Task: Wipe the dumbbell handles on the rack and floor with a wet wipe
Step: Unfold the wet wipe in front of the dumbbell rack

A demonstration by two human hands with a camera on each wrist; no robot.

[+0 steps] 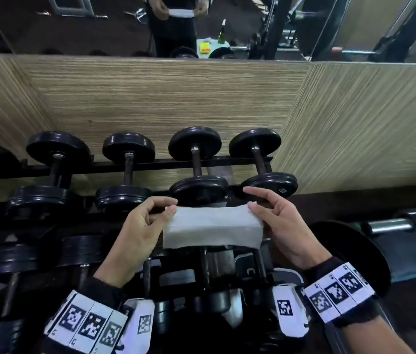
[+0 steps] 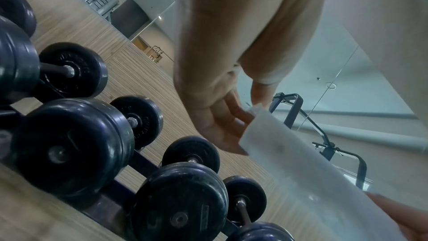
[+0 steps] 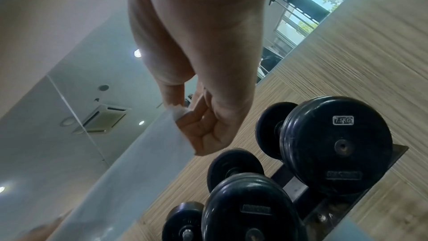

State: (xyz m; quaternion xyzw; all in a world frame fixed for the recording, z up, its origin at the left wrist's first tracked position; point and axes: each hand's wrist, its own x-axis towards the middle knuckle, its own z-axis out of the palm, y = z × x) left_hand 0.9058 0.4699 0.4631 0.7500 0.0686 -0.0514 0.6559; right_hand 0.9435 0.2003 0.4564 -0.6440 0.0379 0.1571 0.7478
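A white wet wipe [image 1: 213,227] is stretched flat between both hands above the dumbbell rack [image 1: 150,164]. My left hand [image 1: 148,221] pinches its left end, and my right hand [image 1: 268,213] pinches its right end. In the left wrist view the wipe [image 2: 301,168] runs away from the fingers [image 2: 222,116]. In the right wrist view the wipe [image 3: 139,162] leaves the thumb and fingers [image 3: 194,122]. Black dumbbells with metal handles [image 1: 196,162] lie on the upper rail just beyond the hands. Lower dumbbells [image 1: 204,267] sit under the wipe, partly hidden.
A wood-grain wall [image 1: 176,98] backs the rack, with a mirror [image 1: 201,24] above it. A barbell with a large plate [image 1: 391,223] lies at the right. A dumbbell marked 7.5KG [image 3: 336,144] ends the upper row.
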